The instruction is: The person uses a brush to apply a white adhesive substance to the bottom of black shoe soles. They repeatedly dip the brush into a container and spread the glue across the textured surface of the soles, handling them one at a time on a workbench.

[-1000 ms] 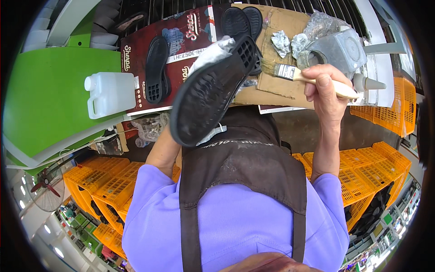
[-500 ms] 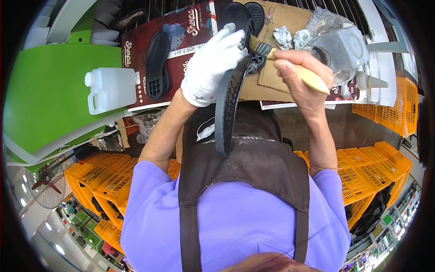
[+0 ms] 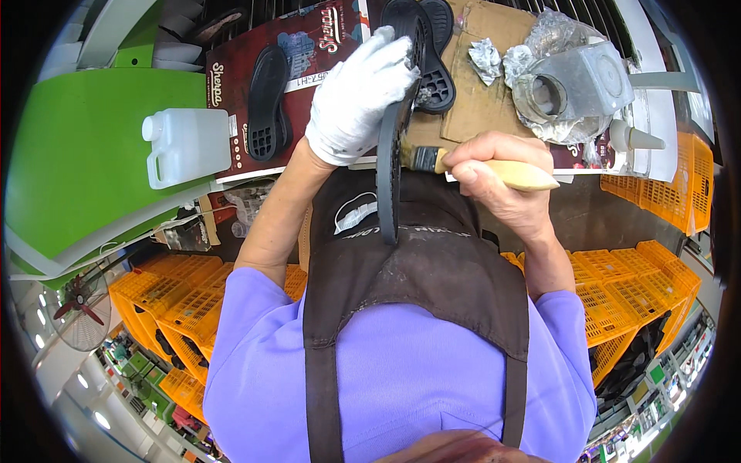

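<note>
Workbench: green surface at 10 o'clock, with a dark red printed sheet and brown cardboard across 12 o'clock.
Jug: white plastic, on its side at 10 o'clock.
Glue pot: grey, foil-wrapped, at 1 o'clock, well apart from the hands.
Shoe sole: black, held on edge, long axis running 12 to 6 o'clock, just above centre.
Spare soles: black, flat on the sheet at 11 o'clock.
Left hand: white-gloved, clamped round the sole's upper half.
Right hand: bare, closed on the brush handle, at 3 o'clock of the sole and just beside it.
Brush: wooden handle, bristles pointing toward 9 o'clock, touching the sole's right face.
Change: half a second ago the brush met the sole near its top end; now it sits lower, at mid-length, handle nearly level.
</note>
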